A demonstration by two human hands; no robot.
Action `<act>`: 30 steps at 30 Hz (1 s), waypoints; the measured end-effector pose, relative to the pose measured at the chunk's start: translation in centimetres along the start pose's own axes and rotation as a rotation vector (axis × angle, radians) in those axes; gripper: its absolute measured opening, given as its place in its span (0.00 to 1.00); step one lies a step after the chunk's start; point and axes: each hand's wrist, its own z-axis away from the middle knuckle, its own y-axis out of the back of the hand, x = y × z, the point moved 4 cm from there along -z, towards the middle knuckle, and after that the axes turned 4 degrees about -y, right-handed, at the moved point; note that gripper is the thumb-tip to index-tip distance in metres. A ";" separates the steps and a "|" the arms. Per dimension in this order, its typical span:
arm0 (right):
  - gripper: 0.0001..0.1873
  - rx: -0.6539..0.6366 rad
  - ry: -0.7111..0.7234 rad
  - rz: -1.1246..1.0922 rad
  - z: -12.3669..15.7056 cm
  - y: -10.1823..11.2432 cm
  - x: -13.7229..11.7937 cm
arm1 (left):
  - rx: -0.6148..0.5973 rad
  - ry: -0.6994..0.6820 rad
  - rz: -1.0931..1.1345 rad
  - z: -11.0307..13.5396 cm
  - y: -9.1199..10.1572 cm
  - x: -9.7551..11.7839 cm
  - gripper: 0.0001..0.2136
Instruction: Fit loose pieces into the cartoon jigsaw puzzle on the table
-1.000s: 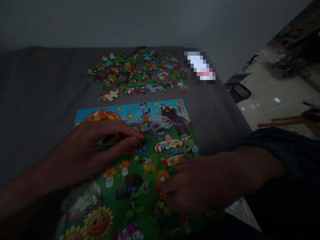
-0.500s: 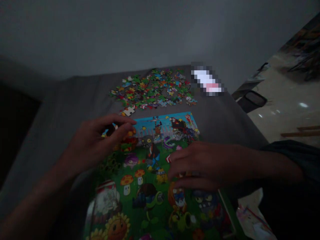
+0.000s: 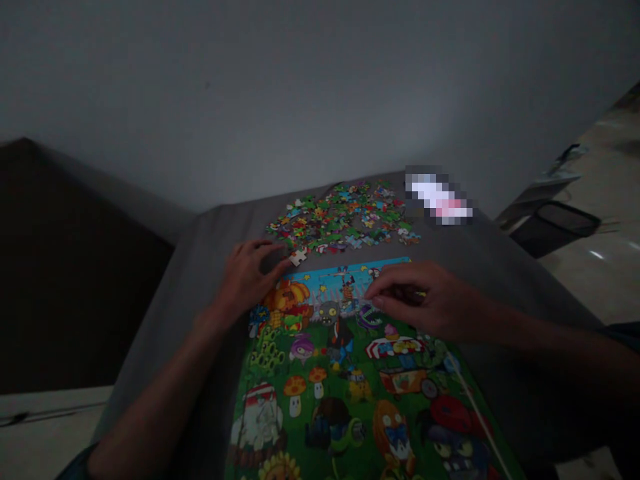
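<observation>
A jigsaw puzzle (image 3: 340, 373) with bright cartoon plants and zombies lies on grey cloth, its top edge a little below a heap of loose puzzle pieces (image 3: 340, 220). My left hand (image 3: 247, 277) rests at the board's upper left corner, its thumb close to a pale loose piece (image 3: 299, 257). My right hand (image 3: 425, 297) is curled over the board's upper right part, fingertips down on the picture. Whether something sits inside those fingers is hidden.
The grey cloth surface (image 3: 170, 280) slopes away under everything. A pixelated white and pink object (image 3: 439, 199) lies beside the heap. A black mesh wastebasket (image 3: 555, 227) stands on the pale floor at the right, below a grey wall.
The view has tilted upward, so the board sits lower in the picture. Both hands have moved toward the board's top edge, my right hand most, and they now lie farther apart.
</observation>
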 end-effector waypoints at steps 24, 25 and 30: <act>0.09 -0.029 0.023 0.066 -0.3 -0.6 1.3 | 0.154 0.141 -0.062 -4.3 -0.2 -3.6 0.14; 0.09 -0.025 0.026 0.068 -0.3 -0.6 1.3 | 0.142 0.166 -0.076 -4.7 0.0 -4.3 0.15; 0.09 -0.018 0.086 0.101 -0.5 -0.5 1.3 | -0.017 0.190 -0.088 -5.9 -0.2 -6.6 0.23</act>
